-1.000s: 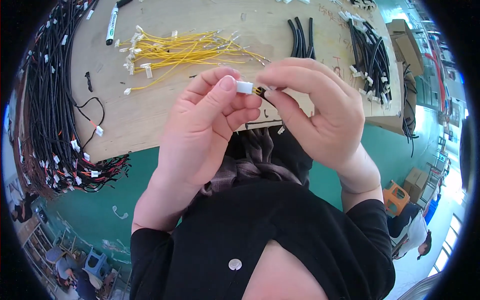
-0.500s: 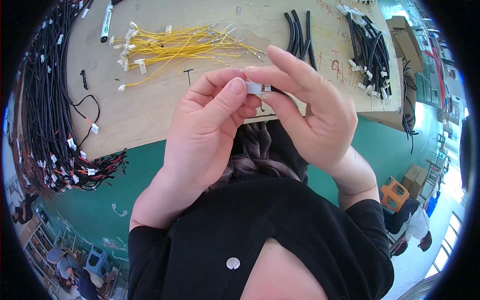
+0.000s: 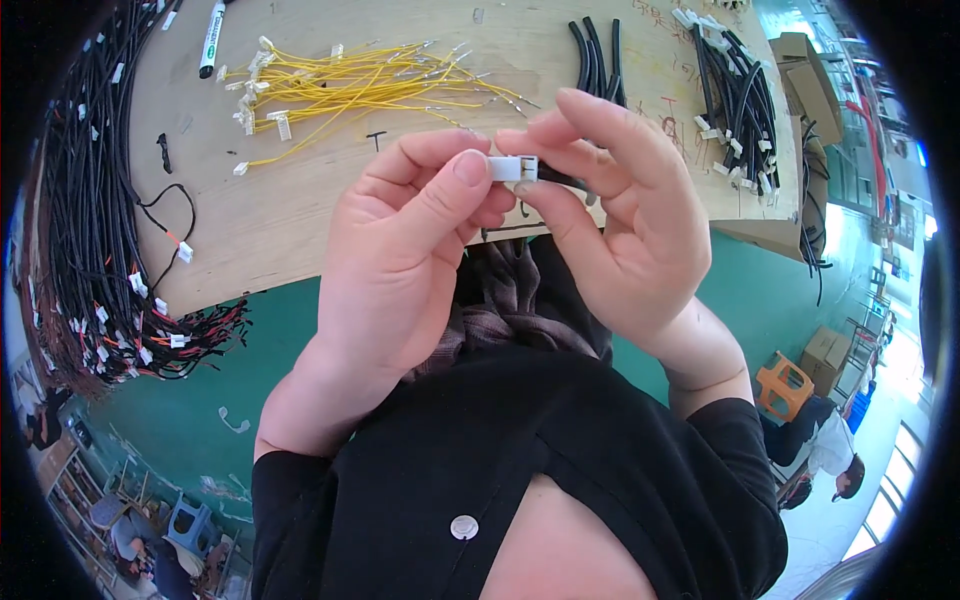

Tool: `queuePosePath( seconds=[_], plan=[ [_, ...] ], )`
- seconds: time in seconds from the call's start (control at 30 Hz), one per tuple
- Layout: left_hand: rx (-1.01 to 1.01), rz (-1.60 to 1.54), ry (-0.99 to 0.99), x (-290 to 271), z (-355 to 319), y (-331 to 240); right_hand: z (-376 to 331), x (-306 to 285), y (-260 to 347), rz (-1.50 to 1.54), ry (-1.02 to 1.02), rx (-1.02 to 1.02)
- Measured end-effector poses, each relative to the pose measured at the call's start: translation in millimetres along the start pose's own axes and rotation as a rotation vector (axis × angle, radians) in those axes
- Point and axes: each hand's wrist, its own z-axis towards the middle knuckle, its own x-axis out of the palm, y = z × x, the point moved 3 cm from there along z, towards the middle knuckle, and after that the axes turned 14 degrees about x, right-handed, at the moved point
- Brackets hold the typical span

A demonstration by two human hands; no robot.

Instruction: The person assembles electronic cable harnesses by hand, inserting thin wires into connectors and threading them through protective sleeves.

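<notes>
Head view: small white plastic connector [image 3: 512,168] lies crosswise, pinched between both hands. Left hand [image 3: 405,260] grips its left end; right hand [image 3: 620,225] clasps the black-wired end.

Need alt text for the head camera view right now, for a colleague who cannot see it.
Both hands, left hand and right hand, pinch a small white connector with a black wire at its right end, above a wooden workbench. On the bench lie yellow wires, black cable bundles and a marker.
</notes>
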Motion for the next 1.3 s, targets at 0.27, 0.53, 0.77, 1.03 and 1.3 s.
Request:
queuePosePath(
  seconds=[0.27, 0.53, 0.77, 1.03, 1.3],
  plan=[
    [0.049, 0.011, 0.022, 5, -1, 0, -5, -1, -1, -0.177, -0.07, -0.196],
    [-0.022, -0.109, 0.059, 9, -3, 2, -8, -3, 3, -0.073, -0.079, -0.121],
    [-0.005, -0.068, 0.065, 6, -4, 1, -10, -2, -1, -0.088, -0.075, -0.205],
    [0.056, -0.035, 0.056, 7, -7, -2, -9, 2, 5, -0.01, -0.083, -0.047],
    [0.067, 0.023, 0.123, 6, -12, -3, -9, -10, 21, -0.108, -0.07, -0.001]
  ],
)
